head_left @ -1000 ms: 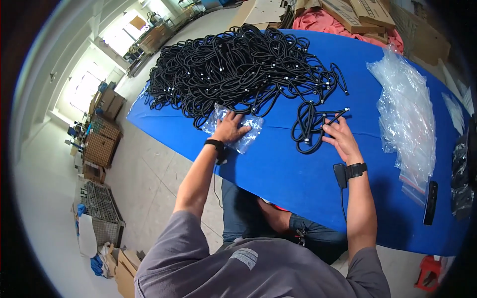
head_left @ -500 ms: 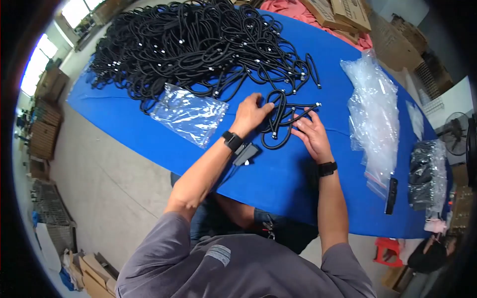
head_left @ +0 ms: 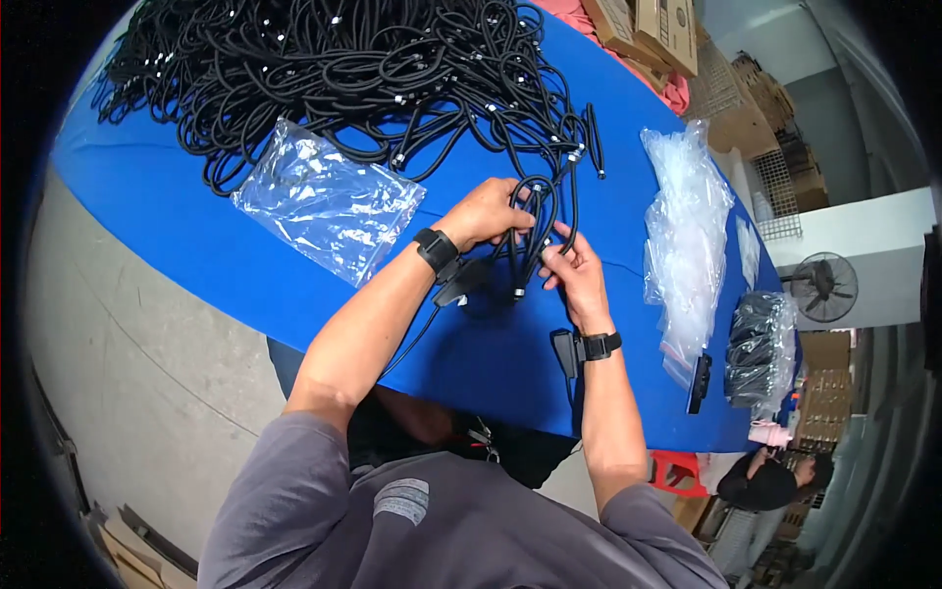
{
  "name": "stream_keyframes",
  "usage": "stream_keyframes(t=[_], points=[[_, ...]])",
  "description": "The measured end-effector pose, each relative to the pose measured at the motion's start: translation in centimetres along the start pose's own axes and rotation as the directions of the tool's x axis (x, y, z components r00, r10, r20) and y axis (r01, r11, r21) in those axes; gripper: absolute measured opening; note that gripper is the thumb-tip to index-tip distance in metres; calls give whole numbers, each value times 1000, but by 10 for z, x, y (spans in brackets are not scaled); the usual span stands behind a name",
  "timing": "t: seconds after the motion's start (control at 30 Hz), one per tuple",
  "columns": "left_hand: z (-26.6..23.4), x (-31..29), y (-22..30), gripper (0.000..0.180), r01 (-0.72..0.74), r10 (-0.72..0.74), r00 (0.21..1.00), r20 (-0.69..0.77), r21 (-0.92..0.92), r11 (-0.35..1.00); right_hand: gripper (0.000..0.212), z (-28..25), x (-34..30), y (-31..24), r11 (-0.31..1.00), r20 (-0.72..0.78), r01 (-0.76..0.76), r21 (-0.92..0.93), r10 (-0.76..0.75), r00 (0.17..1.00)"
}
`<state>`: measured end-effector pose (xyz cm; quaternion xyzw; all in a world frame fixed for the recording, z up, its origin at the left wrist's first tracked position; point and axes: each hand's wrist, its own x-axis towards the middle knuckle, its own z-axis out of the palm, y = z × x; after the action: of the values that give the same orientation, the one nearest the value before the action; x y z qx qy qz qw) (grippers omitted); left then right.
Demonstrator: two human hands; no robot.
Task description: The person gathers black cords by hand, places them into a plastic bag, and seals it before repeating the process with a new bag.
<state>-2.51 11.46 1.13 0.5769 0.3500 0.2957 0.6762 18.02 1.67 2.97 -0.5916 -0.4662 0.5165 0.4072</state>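
Blue-covered worktop (head_left: 245, 265) over a bare concrete floor. Near its front edge, a looped black cable (head_left: 538, 221), pinched by both hands above the cloth: left hand (head_left: 483, 212) closed on the loop's left side, right hand (head_left: 574, 270) nipping the strands lower right. Left of these, a clear plastic bag (head_left: 329, 201); behind, a heap of black cables (head_left: 324, 69); to the right, a stack of clear bags (head_left: 687, 226).

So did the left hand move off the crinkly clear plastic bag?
Yes. The left hand left the clear plastic bag on the blue table, moving right to grip the looped black cable with the right hand.
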Motion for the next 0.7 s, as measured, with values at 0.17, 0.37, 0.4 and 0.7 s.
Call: stream_keyframes(t=[0.17,0.37,0.4,0.7], points=[[-2,-2,-6,29,-40,49,999,24,-284,958,55,8,-3,-4,992,-140,26,124,-8,990],[-4,-6,-9,30,0,13,999,48,-265,964,41,-14,-22,7,970,-233,61,236,-4,973],[-1,-8,-9,30,0,15,998,55,-260,966,39,-18,-28,4,945,-272,79,316,10,962],[3,-27,-8,29,-27,30,1000,7,-282,959,33,-28,-73,15,989,-331,-38,144,85,940]])
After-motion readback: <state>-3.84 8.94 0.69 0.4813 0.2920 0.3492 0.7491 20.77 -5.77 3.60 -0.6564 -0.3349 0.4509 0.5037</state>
